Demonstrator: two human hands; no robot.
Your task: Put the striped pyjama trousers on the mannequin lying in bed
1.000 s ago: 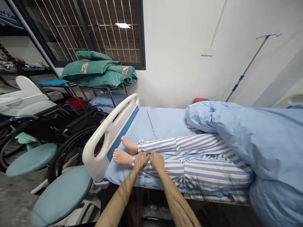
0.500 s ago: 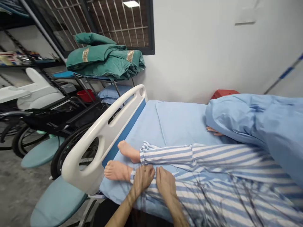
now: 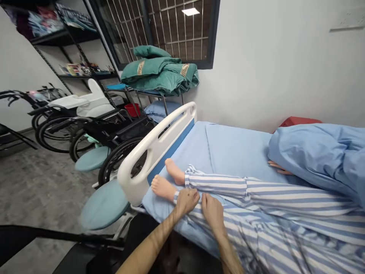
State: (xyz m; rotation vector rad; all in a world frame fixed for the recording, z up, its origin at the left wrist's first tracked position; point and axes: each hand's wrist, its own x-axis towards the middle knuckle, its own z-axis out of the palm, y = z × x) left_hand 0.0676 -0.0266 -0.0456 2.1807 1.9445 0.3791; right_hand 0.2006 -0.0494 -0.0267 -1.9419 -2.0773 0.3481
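Note:
A figure in blue-and-white striped trousers (image 3: 285, 205) lies on a bed with a light blue sheet (image 3: 228, 148); its two bare feet (image 3: 164, 182) point toward the white footboard (image 3: 154, 148). My left hand (image 3: 186, 201) is closed on the cuff of the near trouser leg at the ankle. My right hand (image 3: 212, 211) is just beside it, fingers curled into the same striped cloth. A light blue quilt (image 3: 319, 156) covers the figure's upper body, and a hand of the figure shows under its edge.
Black wheelchairs (image 3: 94, 129) and round teal stools (image 3: 104, 203) stand left of the bed. Green folded quilts (image 3: 162, 74) lie on a metal rack under a barred window. Shelves line the left wall. A red object (image 3: 299, 121) sits behind the quilt by the white wall.
The view has swung left and moved closer, so more floor, wheelchairs and shelves show. Both hands stay closed on the near trouser leg by the ankle.

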